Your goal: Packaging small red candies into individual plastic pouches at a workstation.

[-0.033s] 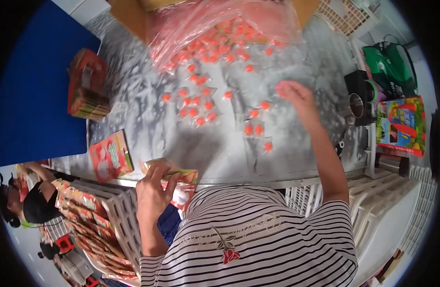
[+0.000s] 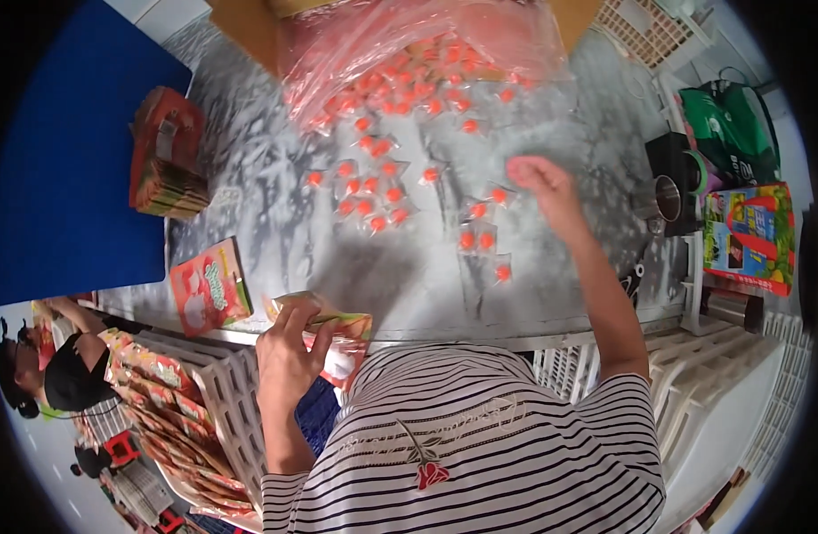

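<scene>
My left hand [image 2: 286,356] is closed on a red printed pouch [image 2: 342,360] at the table's near edge; the pouch's upper end gapes a little. Another flat red pouch [image 2: 210,287] lies just to the left of it. Over the table's right half hovers my right hand [image 2: 551,189], fingers pressed together. Its fingertips show pink, and whether that is a finger cover or something held, I cannot tell. Left of this hand lie a few small clear packets with orange-red balls [image 2: 477,211]. A larger scatter of the same packets [image 2: 370,185] spreads across the middle.
A cardboard box [image 2: 580,27] with a pink plastic liner [image 2: 338,62] spills more packets at the far side. A stack of pouches [image 2: 167,156] stands by a blue panel [image 2: 71,169]. White crates [image 2: 217,392] flank me below. A metal cup [image 2: 665,198] is at right.
My right hand has shifted slightly left, toward the scattered packets. The whole view has moved a little; my left hand keeps its hold on the pouch.
</scene>
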A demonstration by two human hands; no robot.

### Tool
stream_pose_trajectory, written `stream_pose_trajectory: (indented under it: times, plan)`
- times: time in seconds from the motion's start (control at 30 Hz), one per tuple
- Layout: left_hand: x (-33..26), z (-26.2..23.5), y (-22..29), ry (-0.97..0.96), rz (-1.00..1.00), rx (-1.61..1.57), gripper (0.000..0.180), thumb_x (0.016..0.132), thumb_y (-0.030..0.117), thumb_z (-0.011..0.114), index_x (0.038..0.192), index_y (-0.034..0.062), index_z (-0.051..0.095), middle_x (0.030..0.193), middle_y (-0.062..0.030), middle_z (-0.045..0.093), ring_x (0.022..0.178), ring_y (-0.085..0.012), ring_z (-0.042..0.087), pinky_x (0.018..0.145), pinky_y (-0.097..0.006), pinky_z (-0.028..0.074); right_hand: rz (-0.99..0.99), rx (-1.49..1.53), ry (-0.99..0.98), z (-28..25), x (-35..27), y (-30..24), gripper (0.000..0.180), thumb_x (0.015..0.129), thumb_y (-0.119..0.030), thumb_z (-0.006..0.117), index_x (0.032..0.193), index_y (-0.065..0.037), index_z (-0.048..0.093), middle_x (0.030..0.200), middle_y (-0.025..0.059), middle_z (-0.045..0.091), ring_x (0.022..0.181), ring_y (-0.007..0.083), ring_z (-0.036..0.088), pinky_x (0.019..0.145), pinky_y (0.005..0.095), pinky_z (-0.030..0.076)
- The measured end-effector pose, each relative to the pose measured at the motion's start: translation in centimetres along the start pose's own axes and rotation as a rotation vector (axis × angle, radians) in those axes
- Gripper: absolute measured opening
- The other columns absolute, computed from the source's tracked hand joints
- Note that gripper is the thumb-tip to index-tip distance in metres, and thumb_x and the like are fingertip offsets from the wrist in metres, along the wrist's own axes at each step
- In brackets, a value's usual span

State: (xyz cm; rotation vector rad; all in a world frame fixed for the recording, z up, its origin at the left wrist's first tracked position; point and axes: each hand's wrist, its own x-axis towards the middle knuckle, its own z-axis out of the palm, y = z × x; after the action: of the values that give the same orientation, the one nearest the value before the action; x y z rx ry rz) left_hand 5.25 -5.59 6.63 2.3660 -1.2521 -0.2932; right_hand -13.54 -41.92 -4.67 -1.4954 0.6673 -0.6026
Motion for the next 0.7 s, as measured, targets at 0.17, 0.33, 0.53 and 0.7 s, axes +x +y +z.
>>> stream_pose_trajectory:
  times: [0.17,0.33,0.53,0.7]
  plan:
    - [-0.6,0.2,-0.1,0.017,-0.019,0.004,0.021,0.08,0.011,0.072,0.095,0.0012,0.061,0.088,-0.0125,0.066,0.057,-0.0249,0.062,0.053,-0.033,0.049,-0.38,-0.572,-0.244,7.1,1.1,0.9,0.032,0.09,-0.001,0.049,0.12,-0.001,0.058,0.122,0.0111,0.06,0.116,0.0284,0.054,0.098,0.0336,0.043]
    - [-0.8,0.3,-0.2,0.028,-0.008,-0.037,0.022,0.079,0.011,0.073,0.094,0.0011,0.061,0.088,-0.0122,0.066,0.057,-0.0245,0.062,0.053,-0.033,0.049,-0.668,-0.953,-0.36,9.8,1.6,1.5,0.042,0.078,0.007,0.049,0.118,-0.002,0.058,0.124,0.0123,0.057,0.121,0.0303,0.048,0.1,0.0359,0.041]
    - [-1.4,0.0,-0.8,0.055,-0.026,-0.058,0.021,0.08,0.011,0.073,0.094,0.001,0.061,0.089,-0.0114,0.065,0.061,-0.0234,0.064,0.053,-0.032,0.049,-0.15,-0.7,-0.473,5.8,-1.1,-1.0,0.041,0.08,0.002,0.055,0.121,-0.003,0.057,0.122,0.012,0.059,0.124,0.0275,0.047,0.097,0.0353,0.042]
    - [-0.8,0.4,-0.8,0.016,-0.008,-0.05,0.021,0.081,0.011,0.072,0.095,0.0008,0.061,0.09,-0.0106,0.065,0.061,-0.0225,0.064,0.054,-0.031,0.049,-0.098,-0.651,-0.103,1.8,-2.4,-1.6,0.052,0.081,-0.011,0.067,0.13,-0.004,0.051,0.132,0.013,0.053,0.129,0.0274,0.043,0.102,0.0386,0.039]
